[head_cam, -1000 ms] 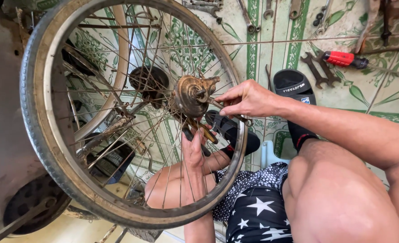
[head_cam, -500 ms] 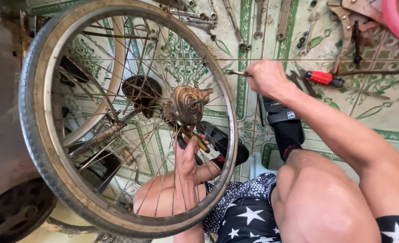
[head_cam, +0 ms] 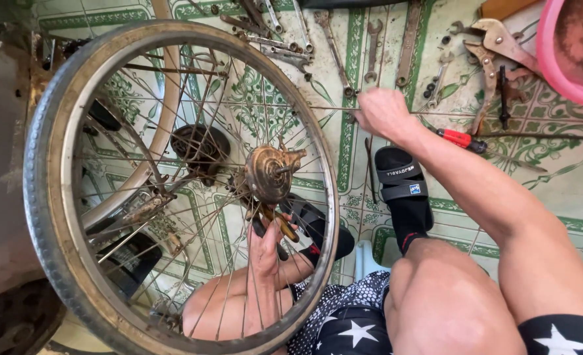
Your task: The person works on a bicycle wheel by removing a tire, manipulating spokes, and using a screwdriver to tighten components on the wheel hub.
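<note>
Upright near the middle of the view: a spoked bicycle wheel [head_cam: 173, 190] with a grey rubber tyre, a dull metal rim and a rusty brown hub [head_cam: 270, 172] at its centre, resting on green-and-cream patterned floor tiles [head_cam: 567, 177]. Thin steel spokes fanning from hub to rim, several tarnished. Behind the wheel, a second rim and a dark round disc.

Just below the hub, seen through the spokes: left hand [head_cam: 265, 246], fingers wrapped around pliers with dark and yellowish handles [head_cam: 275, 227], whose tips reach up to the hub.

Well to the right of the wheel, above its upper rim edge: right hand [head_cam: 383, 113], closed in a fist near a long thin metal rod [head_cam: 449, 113] lying across the tiles; whether gripping the rod or something smaller, cannot tell.

Further right of the wheel: a red-handled screwdriver [head_cam: 461, 139] on the tiles just beyond the right wrist, rusty pliers, and a row of grey spanners [head_cam: 370, 46] above. At the top right corner, a pink plastic basin [head_cam: 561, 66].

Between the wheel and the right forearm: a black slide sandal [head_cam: 402, 190] with a small blue rectangular label on its strap. Below, dark shorts with white stars.
</note>
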